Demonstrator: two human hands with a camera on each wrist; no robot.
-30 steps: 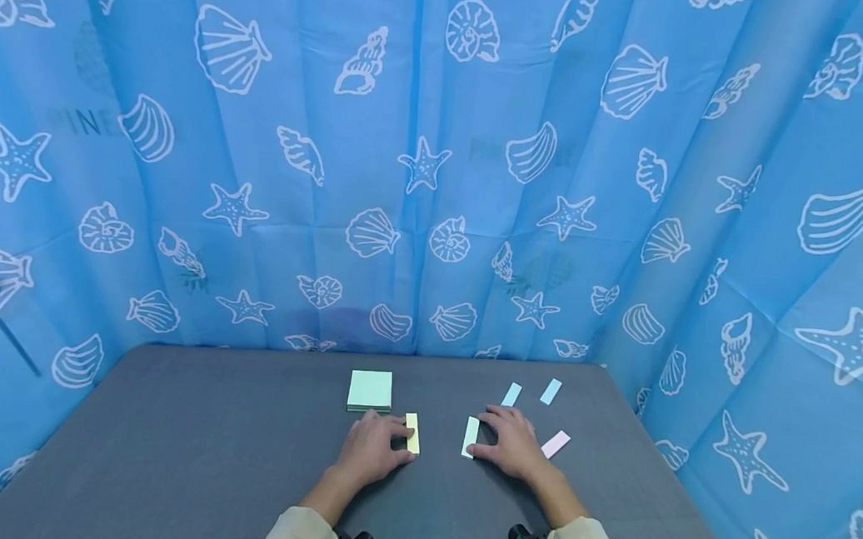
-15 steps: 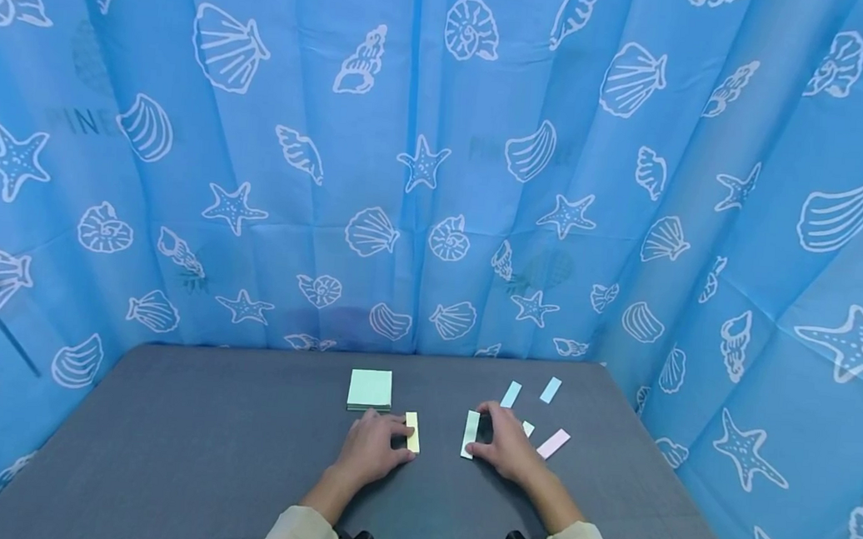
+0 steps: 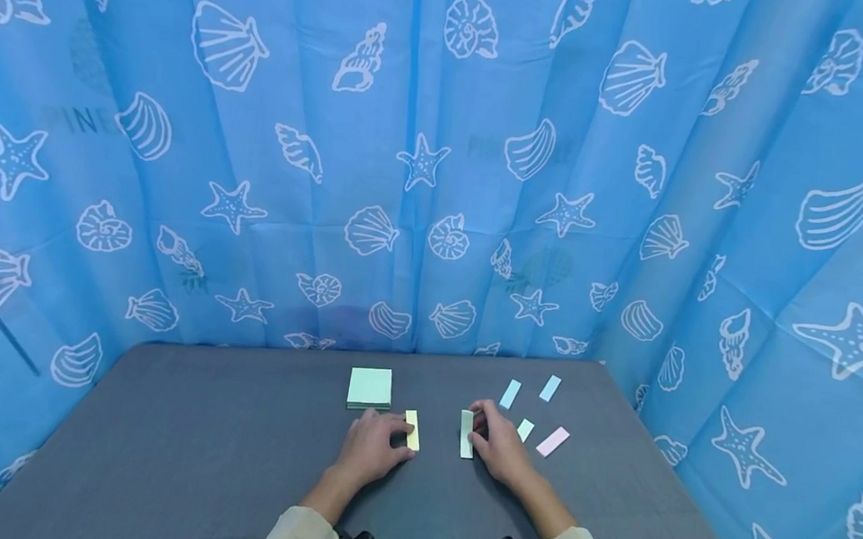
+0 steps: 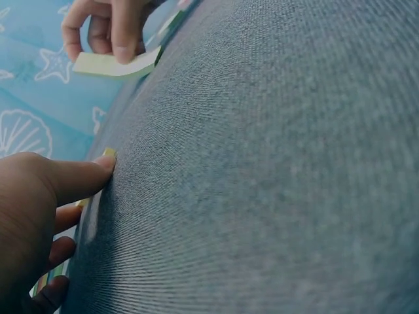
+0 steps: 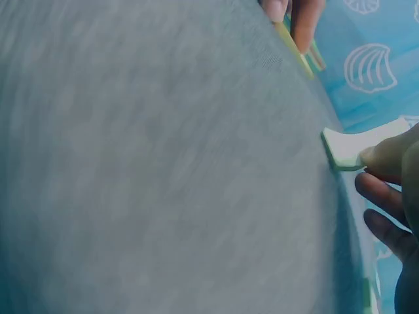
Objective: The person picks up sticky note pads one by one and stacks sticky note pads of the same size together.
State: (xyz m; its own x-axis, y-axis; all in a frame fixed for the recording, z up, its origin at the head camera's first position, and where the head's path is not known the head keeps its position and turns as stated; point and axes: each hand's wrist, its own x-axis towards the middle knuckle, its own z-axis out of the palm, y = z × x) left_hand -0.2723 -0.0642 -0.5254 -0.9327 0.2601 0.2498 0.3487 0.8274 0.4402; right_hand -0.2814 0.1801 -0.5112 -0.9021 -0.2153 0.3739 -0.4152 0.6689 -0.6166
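The pale green strip [image 3: 467,436] is pinched by the right hand [image 3: 500,450], slightly bent and tilted over the gray bench [image 3: 201,454]. The left hand [image 3: 368,447] grips the yellow strip [image 3: 411,423] between thumb and fingers, low at the bench. Just beyond the left hand sits a square green stack [image 3: 370,388]; beside and beyond the right lie two blue strips [image 3: 550,388], a smaller green strip [image 3: 525,430] and a pink strip [image 3: 553,442].
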